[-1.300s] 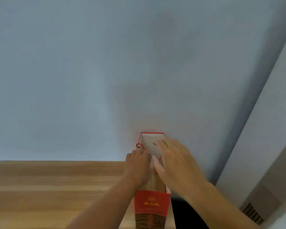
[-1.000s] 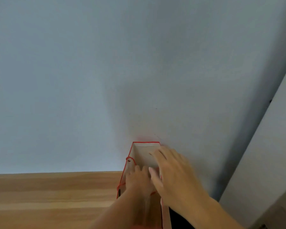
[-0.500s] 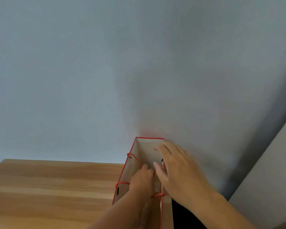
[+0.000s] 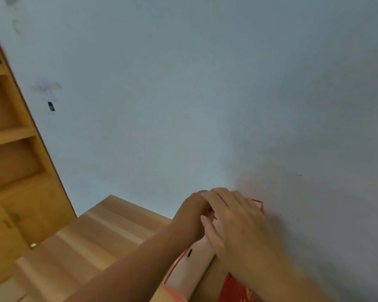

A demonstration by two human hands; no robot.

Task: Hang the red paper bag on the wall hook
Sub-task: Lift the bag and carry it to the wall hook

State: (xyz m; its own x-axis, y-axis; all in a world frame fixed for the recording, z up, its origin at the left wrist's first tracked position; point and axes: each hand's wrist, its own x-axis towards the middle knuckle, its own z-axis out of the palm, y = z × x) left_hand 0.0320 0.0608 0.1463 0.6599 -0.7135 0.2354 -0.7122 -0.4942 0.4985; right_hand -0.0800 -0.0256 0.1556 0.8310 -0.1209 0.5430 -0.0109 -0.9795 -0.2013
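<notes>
Head cam, looking down & fwd: both hands bunched together at the mouth of the red paper bag, which stands at the table's far right end, right up against the pale wall. Left hand curled at the bag's top, fingers bent inward; right hand laid over it, fingers spread across the opening. Can't tell whether either actually has the cord handles pinched, the fingers cover that spot & the frame's blurry. Bag's pale inner side shows w/ a dark handle hole; red printed face lower right. Small dark hook w/ clear pad is on the wall, well apart, upper left, near a wooden shelf unit.
</notes>
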